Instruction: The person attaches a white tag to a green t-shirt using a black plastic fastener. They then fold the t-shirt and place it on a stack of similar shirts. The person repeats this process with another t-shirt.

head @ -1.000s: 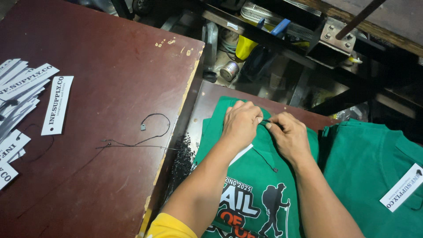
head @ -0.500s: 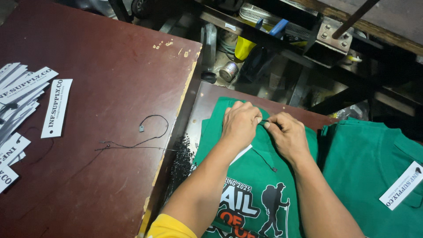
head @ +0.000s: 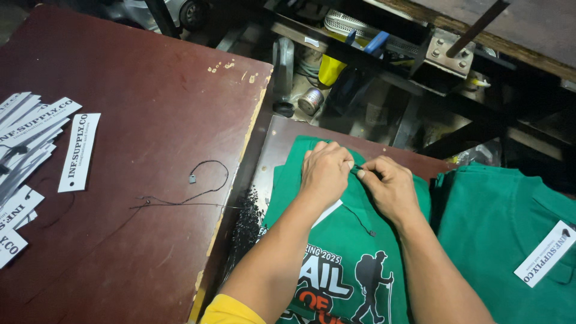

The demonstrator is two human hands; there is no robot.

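At frame centre, the left hand (head: 324, 171) and right hand (head: 390, 187) pinch a small dark piece (head: 356, 170) between fingertips at the collar of a green shirt (head: 336, 264). A black string (head: 198, 189) lies left on the brown table (head: 150, 108); white tags (head: 36, 150) sit far left.

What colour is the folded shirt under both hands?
Green, a folded printed cotton shirt, seen best in the head view.

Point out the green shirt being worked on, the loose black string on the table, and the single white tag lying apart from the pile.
green shirt (head: 336, 273), head view, on its printed front.
black string (head: 207, 180), head view, on its loop.
white tag (head: 78, 152), head view, on its middle.
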